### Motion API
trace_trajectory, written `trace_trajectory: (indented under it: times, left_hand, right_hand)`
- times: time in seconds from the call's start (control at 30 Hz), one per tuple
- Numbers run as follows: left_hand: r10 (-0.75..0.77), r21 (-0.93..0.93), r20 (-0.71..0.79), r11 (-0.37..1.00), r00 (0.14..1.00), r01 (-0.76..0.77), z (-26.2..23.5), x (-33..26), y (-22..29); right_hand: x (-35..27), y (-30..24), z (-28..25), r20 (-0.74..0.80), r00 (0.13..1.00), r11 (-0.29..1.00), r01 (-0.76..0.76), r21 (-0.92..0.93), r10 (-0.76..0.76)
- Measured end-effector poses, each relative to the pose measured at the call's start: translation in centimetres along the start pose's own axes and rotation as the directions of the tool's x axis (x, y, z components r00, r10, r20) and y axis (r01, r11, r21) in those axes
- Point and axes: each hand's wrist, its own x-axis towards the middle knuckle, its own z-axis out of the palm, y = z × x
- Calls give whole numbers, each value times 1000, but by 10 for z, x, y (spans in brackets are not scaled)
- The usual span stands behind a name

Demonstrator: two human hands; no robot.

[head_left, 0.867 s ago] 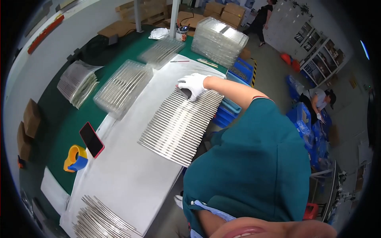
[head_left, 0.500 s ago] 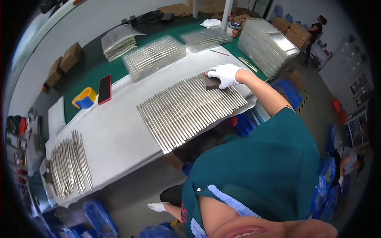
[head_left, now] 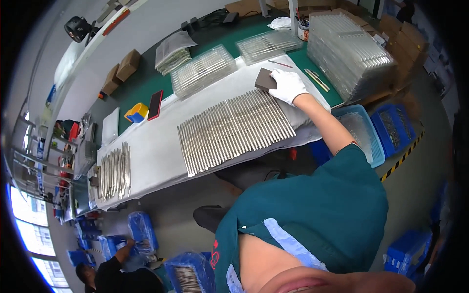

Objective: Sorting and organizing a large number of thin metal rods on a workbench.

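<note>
Dark block now at the rod row's far right corner

Left of the row lie one loose bundle of metal rods, then one red-edged phone. The row itself is one sheet of side-by-side rods, too many to count surely. The single block has shifted from upon the row to its far right corner, leaving more rods uncovered. The white-gloved right hand grips its right side, fingers bent. The left hand is out of view; its fingers I cannot tell.

Left grip hidden from view
</note>
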Motion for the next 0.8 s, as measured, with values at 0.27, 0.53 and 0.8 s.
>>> trace_trajectory:
  times: [0.27,0.53,0.8]
  left_hand:
    - [-21,209,-11,978,1000,23,-25,-12,-7]
    - [541,-598,86,699,837,-391,-96,68,355]
    - [774,-341,237,633,588,-695,-49,78,432]
  right_hand:
    - [88,-43,26,-226,958,977,197,74,-176]
    - [146,23,41,-226,974,998,-3,-62,-11]
    - [185,47,22,43,954,941,-284,-182,296]
